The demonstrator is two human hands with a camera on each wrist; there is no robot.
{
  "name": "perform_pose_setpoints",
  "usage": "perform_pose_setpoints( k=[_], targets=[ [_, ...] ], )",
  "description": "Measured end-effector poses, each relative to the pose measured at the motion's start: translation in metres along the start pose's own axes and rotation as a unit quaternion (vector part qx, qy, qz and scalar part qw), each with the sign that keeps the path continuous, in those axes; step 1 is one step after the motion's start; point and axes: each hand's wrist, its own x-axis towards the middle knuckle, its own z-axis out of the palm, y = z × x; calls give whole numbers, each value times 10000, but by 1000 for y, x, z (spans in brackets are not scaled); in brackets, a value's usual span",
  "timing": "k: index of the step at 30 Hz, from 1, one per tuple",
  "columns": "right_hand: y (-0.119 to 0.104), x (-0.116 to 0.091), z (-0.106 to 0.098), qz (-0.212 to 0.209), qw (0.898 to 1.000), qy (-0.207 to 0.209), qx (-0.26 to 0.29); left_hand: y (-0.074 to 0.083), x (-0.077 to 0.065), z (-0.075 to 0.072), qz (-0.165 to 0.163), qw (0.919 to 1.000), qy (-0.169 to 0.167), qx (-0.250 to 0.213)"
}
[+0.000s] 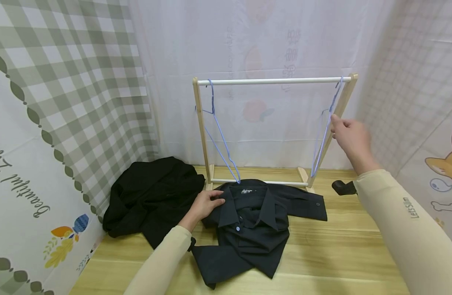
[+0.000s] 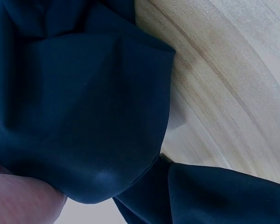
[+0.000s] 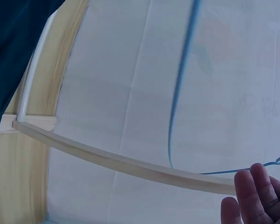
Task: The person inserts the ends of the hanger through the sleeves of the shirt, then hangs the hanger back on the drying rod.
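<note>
A dark button-up shirt [image 1: 244,229] lies on the wooden table, collar toward the rack. My left hand [image 1: 205,205] pinches its cloth beside the collar. In the left wrist view, part of that hand [image 2: 25,198] shows under the dark cloth [image 2: 88,102]; the other fingers are hidden. My right hand [image 1: 351,137] is raised beside the right-hand blue hanger [image 1: 325,135], which hangs from the rack's rod. Seen from the right wrist, the fingers [image 3: 254,196] are extended near the hanger [image 3: 178,88], not closed round it.
A small rack [image 1: 274,81] with wooden sides and a white rod stands at the back. Another blue hanger [image 1: 223,143] hangs at its left end. A heap of black clothing [image 1: 156,196] lies left of the shirt. Curtains [image 1: 167,102] surround the table [image 1: 344,246].
</note>
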Motion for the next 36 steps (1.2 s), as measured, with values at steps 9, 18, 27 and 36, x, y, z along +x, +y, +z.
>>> perform_pose_setpoints(
  k=[9, 18, 27, 36],
  targets=[
    [-15, 8, -2, 239, 9996, -160, -42, 0, -1, -1, 89, 9999, -63, 26],
    [-20, 15, -3, 252, 9991, 29, -338, 0, -1, -1, 107, 9999, -25, 42],
    [-24, 13, -10, 139, 9985, 455, -286, 1, -2, -1, 3, 10000, -36, -6],
    [-14, 1, -17, -33, 9981, 551, 270, 3, 1, -1, -33, 10000, -61, 39]
  ],
)
